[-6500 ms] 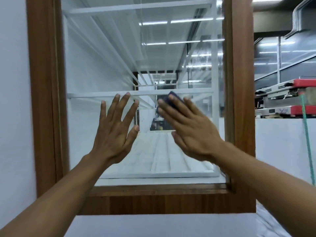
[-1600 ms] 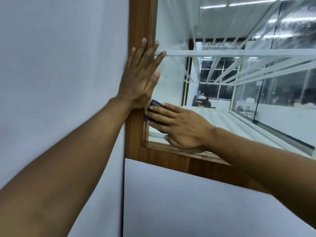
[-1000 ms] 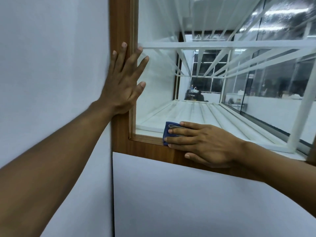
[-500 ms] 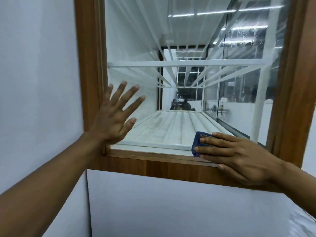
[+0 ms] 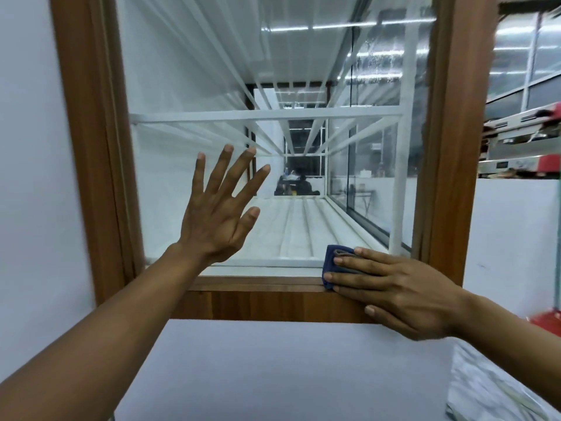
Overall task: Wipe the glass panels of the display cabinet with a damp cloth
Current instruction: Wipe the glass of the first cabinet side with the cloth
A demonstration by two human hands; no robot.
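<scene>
- Glass panel [image 5: 182, 71], wood-framed: mostly up-left of the small dark-blue folded cloth [image 5: 332, 262].
- Left hand [image 5: 217, 220]: open grip, fingers spread against lower glass, empty.
- Right hand [image 5: 400, 293]: nearer; straight fingers point left, pressing the cloth flat.
- Cloth: panel's bottom-right corner, overlapping the sill [image 5: 258, 282].

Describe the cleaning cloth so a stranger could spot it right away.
Find the big glass panel in the brown wooden frame. Follow its bottom edge rightward to where the right hand lies flat. The cloth is the small dark blue folded pad under those fingers, the only blue thing there.
</scene>
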